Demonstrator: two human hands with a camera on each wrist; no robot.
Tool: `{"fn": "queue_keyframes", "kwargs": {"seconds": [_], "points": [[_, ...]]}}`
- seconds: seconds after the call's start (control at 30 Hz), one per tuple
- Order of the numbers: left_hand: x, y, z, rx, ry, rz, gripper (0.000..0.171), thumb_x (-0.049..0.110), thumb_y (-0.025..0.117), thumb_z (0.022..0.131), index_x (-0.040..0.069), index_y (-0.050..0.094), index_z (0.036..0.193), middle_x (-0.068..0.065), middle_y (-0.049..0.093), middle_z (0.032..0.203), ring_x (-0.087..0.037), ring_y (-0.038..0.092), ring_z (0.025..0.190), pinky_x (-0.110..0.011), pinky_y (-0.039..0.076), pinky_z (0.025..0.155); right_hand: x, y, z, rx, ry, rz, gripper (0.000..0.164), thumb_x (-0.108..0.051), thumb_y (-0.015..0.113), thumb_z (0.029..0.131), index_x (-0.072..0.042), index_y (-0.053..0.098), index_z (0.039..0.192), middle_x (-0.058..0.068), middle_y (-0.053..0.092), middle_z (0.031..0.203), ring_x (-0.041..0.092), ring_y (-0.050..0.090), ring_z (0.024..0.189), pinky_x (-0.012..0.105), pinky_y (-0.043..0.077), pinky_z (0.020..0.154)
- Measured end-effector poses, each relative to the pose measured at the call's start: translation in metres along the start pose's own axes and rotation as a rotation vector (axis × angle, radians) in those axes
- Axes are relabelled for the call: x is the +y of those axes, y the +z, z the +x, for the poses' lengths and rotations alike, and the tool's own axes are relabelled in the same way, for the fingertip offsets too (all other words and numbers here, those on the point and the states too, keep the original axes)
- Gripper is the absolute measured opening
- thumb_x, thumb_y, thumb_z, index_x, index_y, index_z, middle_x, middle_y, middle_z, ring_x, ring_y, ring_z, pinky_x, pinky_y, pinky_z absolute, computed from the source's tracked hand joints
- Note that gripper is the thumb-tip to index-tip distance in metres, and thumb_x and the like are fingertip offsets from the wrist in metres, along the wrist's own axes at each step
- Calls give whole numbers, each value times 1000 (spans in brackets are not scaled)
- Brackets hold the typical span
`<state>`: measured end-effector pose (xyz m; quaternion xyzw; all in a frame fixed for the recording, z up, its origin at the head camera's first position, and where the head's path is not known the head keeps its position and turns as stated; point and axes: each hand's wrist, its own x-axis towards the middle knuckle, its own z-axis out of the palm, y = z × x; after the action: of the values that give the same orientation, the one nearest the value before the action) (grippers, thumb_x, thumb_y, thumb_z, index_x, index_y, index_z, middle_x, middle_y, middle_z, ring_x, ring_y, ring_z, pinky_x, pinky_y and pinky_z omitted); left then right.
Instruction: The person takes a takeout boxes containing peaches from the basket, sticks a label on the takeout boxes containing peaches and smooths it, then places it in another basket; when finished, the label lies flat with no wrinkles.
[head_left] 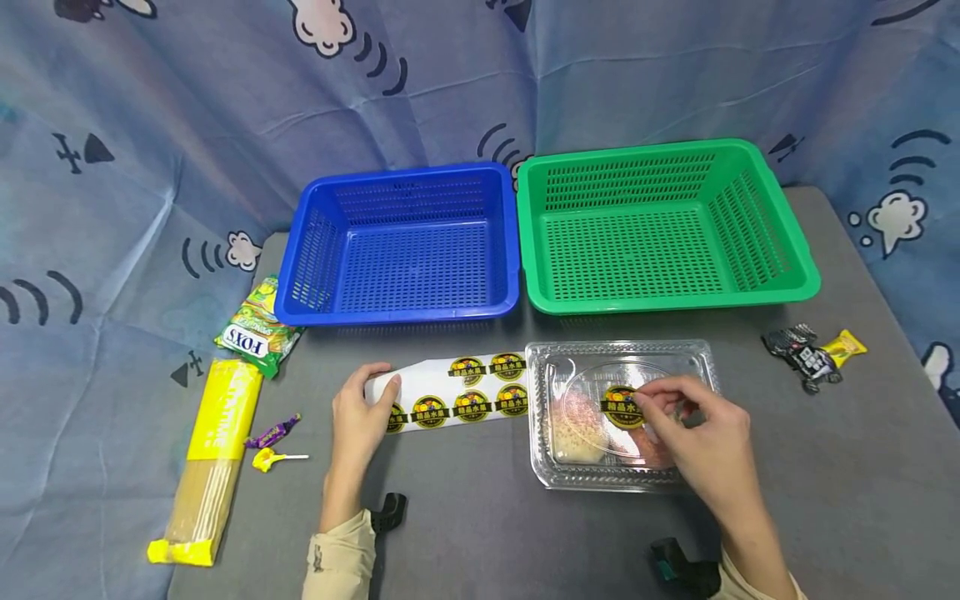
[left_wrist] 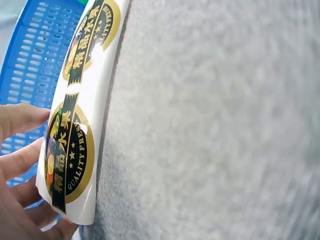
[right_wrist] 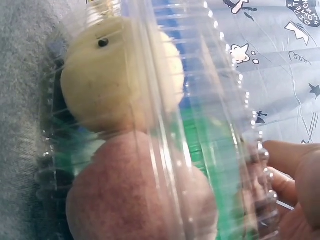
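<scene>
left hand point(head_left: 362, 417) pinched sheet point(head_left: 453, 392) left of clear box point(head_left: 534, 425), right hand point(head_left: 697, 425) pinched sticker point(head_left: 620, 407) over box, "QUALITY FRESH" lettering point(left_wrist: 77, 155) readable only from left wrist, dark-spotted fruit point(right_wrist: 115, 80) side-on only from right

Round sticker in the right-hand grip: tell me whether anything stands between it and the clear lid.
Nothing visible does. The round sticker, pinched in the right-hand grip, is over the clear lid; whether they touch can't be told. The fruit lies under the lid, out of the way.
</scene>
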<state>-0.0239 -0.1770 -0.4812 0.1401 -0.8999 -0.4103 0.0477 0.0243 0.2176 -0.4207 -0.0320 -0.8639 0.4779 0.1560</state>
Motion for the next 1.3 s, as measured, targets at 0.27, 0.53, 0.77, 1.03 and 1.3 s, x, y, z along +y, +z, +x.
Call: {"fn": "queue_keyframes", "kwargs": {"seconds": [0.27,0.53,0.77,1.03,1.3], "points": [[3,4,-2,20,45,3,28,20,78,94,9,77,119,-16,72,128,-40,58,128,-58,39,112,-1,1,0,2,-13,-38,19,3,88,82,-13,80,88,-16,63,72,-1,50,67,16,41,64],[24,25,-17,153,166,-10,18,13,80,89,10,78,106,-12,74,125,-39,54,126,-56,30,98,1,2,0,11,-37,-67,20,3,89,81,-13,80,88,-14,63,72,-3,51,67,13,41,64],[43,37,-28,242,211,39,14,14,79,86,13,78,99,-8,77,114,-36,57,122,-69,17,109,2,4,0,13,-40,-84,19,1,90,81,-14,80,88,-10,63,72,-3,52,67,12,40,64],[53,39,-31,226,285,29,16,11,79,86,11,77,102,-7,76,115,-34,57,128,-74,15,114,1,5,0,8,-37,-112,18,1,89,82,-13,80,88,-7,64,73,-2,52,68,12,40,64],[69,49,-43,64,308,-135,25,11,80,87,12,77,112,-4,76,115,-29,60,117,-49,39,99,3,5,0,6,-60,-110,18,2,89,81,-11,79,89,-4,64,73,-2,51,69,12,39,65]]}}
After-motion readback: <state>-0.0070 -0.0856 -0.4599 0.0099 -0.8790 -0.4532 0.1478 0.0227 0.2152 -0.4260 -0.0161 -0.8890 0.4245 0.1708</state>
